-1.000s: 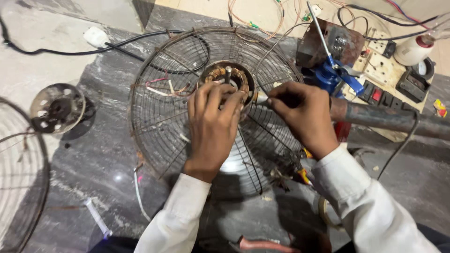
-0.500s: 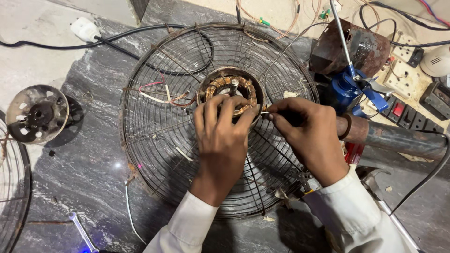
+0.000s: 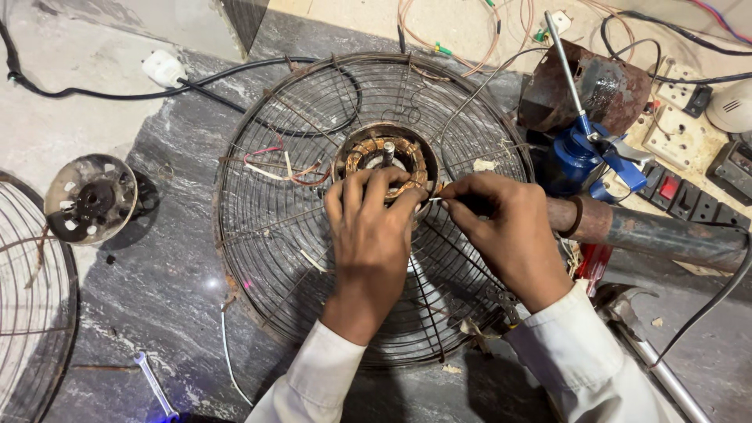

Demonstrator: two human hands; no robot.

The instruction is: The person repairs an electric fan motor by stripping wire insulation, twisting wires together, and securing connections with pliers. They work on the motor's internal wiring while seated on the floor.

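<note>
A round rusty wire fan guard (image 3: pixel 266 196) lies flat on the dark marble floor, with an exposed fan motor (image 3: pixel 385 157) showing copper windings and a shaft at its hub. My left hand (image 3: pixel 374 235) rests on the near side of the motor, fingers curled over its rim. My right hand (image 3: pixel 505 231) is just right of the hub, pinching a thin wire or small tool at the motor's edge; the item is mostly hidden. Red and white wires (image 3: pixel 274 166) trail left from the motor.
A motor end cover (image 3: pixel 90 200) lies at the left beside a second wire guard (image 3: pixel 31 313). A rusty pipe (image 3: pixel 658 235), a blue tool (image 3: pixel 587 153), a rusty can (image 3: pixel 595 86), switch boards (image 3: pixel 681 117) and cables crowd the right. A small spanner (image 3: pixel 153 384) lies near.
The view has shifted and closed in on the fan. Both hands stay at the hub; my right hand has drawn closer to the motor's right edge.
</note>
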